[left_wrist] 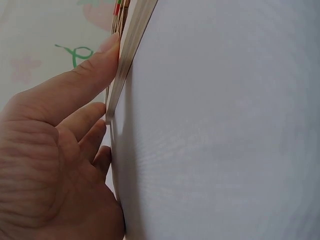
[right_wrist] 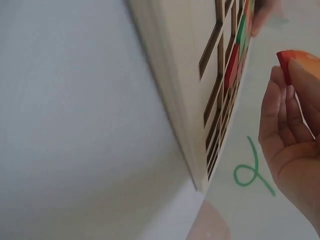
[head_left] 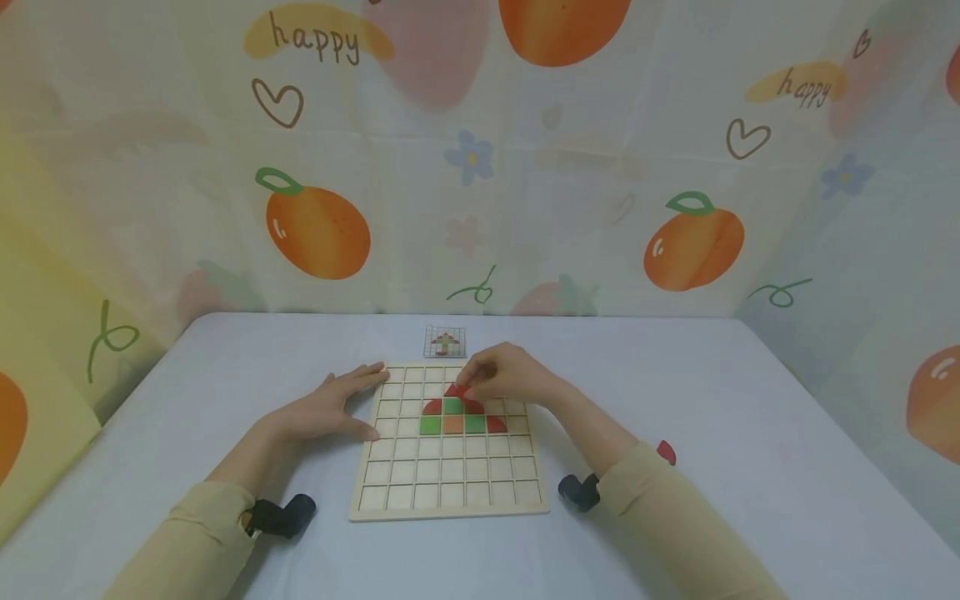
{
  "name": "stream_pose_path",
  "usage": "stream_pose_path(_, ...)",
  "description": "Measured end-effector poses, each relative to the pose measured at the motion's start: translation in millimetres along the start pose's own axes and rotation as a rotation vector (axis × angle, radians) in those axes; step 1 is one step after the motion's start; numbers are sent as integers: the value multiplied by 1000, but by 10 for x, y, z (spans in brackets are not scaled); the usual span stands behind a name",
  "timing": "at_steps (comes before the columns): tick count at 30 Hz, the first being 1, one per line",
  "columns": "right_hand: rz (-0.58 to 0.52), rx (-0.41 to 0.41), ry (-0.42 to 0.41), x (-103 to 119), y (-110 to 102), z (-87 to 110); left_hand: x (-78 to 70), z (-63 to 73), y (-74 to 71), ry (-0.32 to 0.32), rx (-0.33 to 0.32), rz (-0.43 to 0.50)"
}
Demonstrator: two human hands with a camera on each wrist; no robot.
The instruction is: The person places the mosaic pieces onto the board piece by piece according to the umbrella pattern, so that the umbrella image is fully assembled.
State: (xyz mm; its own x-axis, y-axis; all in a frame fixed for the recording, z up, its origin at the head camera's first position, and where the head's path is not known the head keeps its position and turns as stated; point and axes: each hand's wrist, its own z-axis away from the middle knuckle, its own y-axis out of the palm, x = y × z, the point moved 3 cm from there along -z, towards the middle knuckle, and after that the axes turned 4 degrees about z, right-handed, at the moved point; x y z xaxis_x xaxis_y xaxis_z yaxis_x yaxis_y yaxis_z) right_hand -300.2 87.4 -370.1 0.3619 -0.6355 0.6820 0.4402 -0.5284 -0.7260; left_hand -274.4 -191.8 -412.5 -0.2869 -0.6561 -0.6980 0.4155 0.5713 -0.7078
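With fingers spread, my left hand point(head_left: 330, 407) touches the left edge of the grid board point(head_left: 450, 473), likely to steady it, while my right hand point(head_left: 513, 375) pinches a red piece point(right_wrist: 285, 67) near the laid pieces point(head_left: 453, 424), presumably for fine control.

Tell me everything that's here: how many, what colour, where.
Table: one, white, under board.
Backdrop: one, pale, fruit-printed, behind table.
Gridded board: one, pale, on table.
Picture card: one, pale, patterned, beyond board.
Squares: three green, one orange, on board.
Red pieces: at least three, on board.
Loose piece: one, red, on table.
Wrist cameras: two, black, at wrists.
Sleeves: two, beige, on forearms.
Left hand: one, at board's left edge.
Right hand: one, over board, pinching another red piece.
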Motion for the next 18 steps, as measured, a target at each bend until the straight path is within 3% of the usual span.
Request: stream_pose_path(18, 31, 75, -60, 375, 254, -161, 4, -5, -5, 2, 6, 1)
